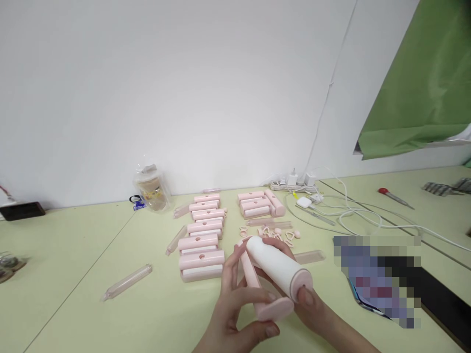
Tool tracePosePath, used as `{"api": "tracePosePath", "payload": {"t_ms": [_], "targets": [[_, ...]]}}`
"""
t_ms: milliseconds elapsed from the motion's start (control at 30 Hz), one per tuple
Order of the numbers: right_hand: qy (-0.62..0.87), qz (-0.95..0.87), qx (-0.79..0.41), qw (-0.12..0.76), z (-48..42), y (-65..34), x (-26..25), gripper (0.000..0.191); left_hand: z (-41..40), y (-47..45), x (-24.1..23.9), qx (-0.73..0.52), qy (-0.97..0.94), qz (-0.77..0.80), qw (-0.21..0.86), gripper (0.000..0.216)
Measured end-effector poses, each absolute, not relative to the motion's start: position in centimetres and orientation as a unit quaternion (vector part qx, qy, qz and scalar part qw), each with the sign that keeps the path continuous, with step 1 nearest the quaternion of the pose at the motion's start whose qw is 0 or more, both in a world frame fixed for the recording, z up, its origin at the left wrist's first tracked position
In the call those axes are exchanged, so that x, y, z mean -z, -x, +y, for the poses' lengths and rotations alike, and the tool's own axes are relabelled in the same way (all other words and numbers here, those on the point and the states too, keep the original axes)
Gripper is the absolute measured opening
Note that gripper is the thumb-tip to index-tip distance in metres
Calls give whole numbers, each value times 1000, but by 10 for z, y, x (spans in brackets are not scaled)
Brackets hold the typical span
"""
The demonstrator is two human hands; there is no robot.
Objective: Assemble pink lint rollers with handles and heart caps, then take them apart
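Holding one part each, the two hands meet above the front of the table (pixel 88 318). The left hand (pixel 233 306) has a narrow grip on a pink frame (pixel 250 269). Its thumb and a finger are close around the near end, which is a flat, rounded plate, and other fingers are at the far end. The right hand (pixel 312 306) holds a white roll (pixel 274 260). The thumb presses on the pink cap (pixel 301 283) of the near end, and the fingers go around the far side. The roll lies slanted in the air, just to the right of the frame. Their far ends are very near to each other, but I cannot tell if they touch.

Behind and to the left of the hands, a column of pink cases (pixel 201 257) lies on the table, and white shows inside several of them. A smaller group of cases (pixel 255 205) lies farther back, to the right of this column. Between this group and the hands there are small pink pieces (pixel 289 236), some of them heart-shaped. See-through tubes (pixel 128 281) are scattered around. Near the wall (pixel 221 98) stand a bagged cup (pixel 151 189) and, more to the right, a power strip (pixel 275 186) with white cables (pixel 395 226). A red-handled tool (pixel 395 197) lies beyond the cables.
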State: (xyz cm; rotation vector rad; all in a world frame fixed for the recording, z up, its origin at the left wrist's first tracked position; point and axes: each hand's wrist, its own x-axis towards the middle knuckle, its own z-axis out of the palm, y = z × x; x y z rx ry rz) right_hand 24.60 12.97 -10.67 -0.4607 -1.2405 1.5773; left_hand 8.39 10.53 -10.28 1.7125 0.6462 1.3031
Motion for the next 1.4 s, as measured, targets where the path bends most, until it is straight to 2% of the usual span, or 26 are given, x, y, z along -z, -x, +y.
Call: {"api": "tracePosePath", "payload": {"t_ms": [133, 233, 400, 467, 567, 633, 700, 800, 867, 967, 1067, 1167, 1233, 1400], "targets": [[196, -506, -659, 521, 130, -246, 109, 84, 104, -86, 112, -528, -680, 247, 444, 24], [191, -498, -665, 523, 129, -246, 109, 77, 105, -91, 124, -545, -662, 250, 450, 27], [220, -451, -665, 554, 134, -247, 108, 72, 112, -90, 123, -572, -627, 259, 461, 65], [221, -441, -661, 564, 137, -249, 108, 73, 116, -85, 113, -571, -612, 283, 469, 61], [196, -448, -692, 531, 137, -249, 109, 73, 123, -78, 99, -564, -551, 370, 491, 47], [174, -466, -719, 485, 134, -249, 110, 75, 125, -76, 94, -553, -486, 414, 535, 48], [165, -507, -716, 451, 130, -249, 109, 75, 124, -75, 94, -510, -426, 405, 629, 52], [159, -615, -659, 403, 126, -249, 103, 68, 119, -76, 98, -413, -378, 333, 759, 58], [136, -683, -609, 381, 126, -251, 97, 67, 116, -76, 100, -394, -371, 310, 782, 56], [156, -746, -522, 382, 131, -256, 96, 74, 116, -75, 99, -429, -377, 319, 756, 48], [272, -733, -460, 422, 139, -262, 104, 76, 120, -72, 93, -493, -385, 381, 681, 40], [317, -670, -465, 485, 142, -262, 109, 61, 123, -70, 89, -567, -421, 474, 527, 37], [333, -658, -468, 486, 140, -259, 107, 51, 123, -71, 90, -591, -457, 503, 435, 36], [425, -669, -413, 449, 134, -251, 98, 41, 118, -79, 98, -628, -485, 506, 338, 30]]}}
